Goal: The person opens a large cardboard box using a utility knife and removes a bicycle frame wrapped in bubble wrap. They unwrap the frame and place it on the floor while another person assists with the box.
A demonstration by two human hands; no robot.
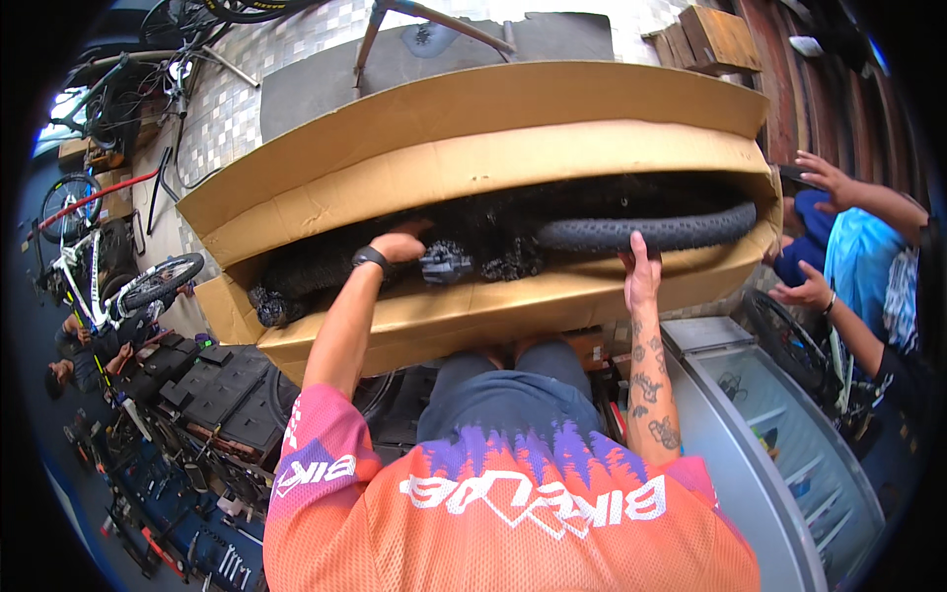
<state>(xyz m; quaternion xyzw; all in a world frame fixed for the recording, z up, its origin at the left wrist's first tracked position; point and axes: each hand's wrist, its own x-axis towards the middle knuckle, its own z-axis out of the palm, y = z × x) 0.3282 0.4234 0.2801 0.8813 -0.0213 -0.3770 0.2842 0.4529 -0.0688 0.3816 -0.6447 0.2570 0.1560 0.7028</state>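
Note:
A long open cardboard box point(395, 178) lies across in front of me, with dark, plastic-wrapped things point(335, 257) packed inside. At its right end sits a knobby black bicycle tire point(681, 231). My left hand point(400, 243), with a black wristband, reaches into the box left of the middle. Its bent fingers close on something dark and partly hidden. Beside it is a clear-wrapped, shiny grey piece point(447, 262). My right hand point(642, 268) grips the near side of the tire, thumb up on the tread and the other fingers mostly hidden below.
A person's raised hands point(824, 183) are beyond the box's right end. A glass-topped display case point(779, 424) stands near right. Bicycles point(99, 266) and tools point(232, 562) fill the left side. A bike frame point(434, 20) and wooden blocks point(720, 39) lie beyond the box.

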